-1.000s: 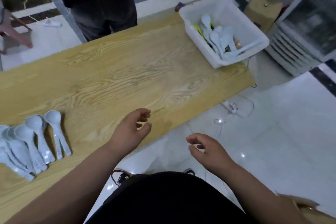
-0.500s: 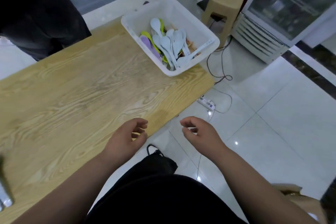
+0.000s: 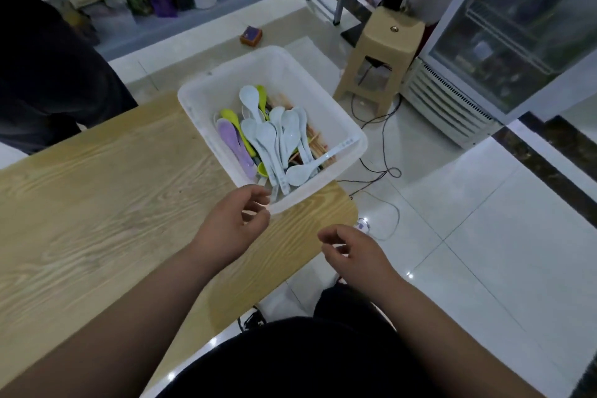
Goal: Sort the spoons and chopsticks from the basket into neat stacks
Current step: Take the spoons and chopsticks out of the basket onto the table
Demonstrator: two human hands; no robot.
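Right hand (image 3: 358, 255): loosely curled and holding nothing. It hangs off the desk's near edge, above the floor.
Left hand (image 3: 232, 223): fingers half curled, thumb apart, nothing in it. It is over the desk's right corner with its fingertips at the basket's near rim; I cannot tell if they touch.
Since earlier: half a second ago the left hand was well short of the basket. The sorted spoons seen on the left a second ago are now out of view. Both hands are still empty.
Desk (image 3: 97, 187): a wide stretch of bare wood lies left of the basket, and the rounded right corner is just beside the hands.
Basket (image 3: 281, 71): white, at the desk's right end. Its right corner seems to stick out past the edge.
Spoons (image 3: 274, 139): mostly white, heaped with handles toward the near rim, with a purple spoon (image 3: 234, 145) and a green spoon (image 3: 235, 121) on the left.
Chopsticks (image 3: 318, 147): wooden, lying under the spoons on the right.
Beyond: a stool (image 3: 384, 52) and cables (image 3: 381, 171) on the floor.
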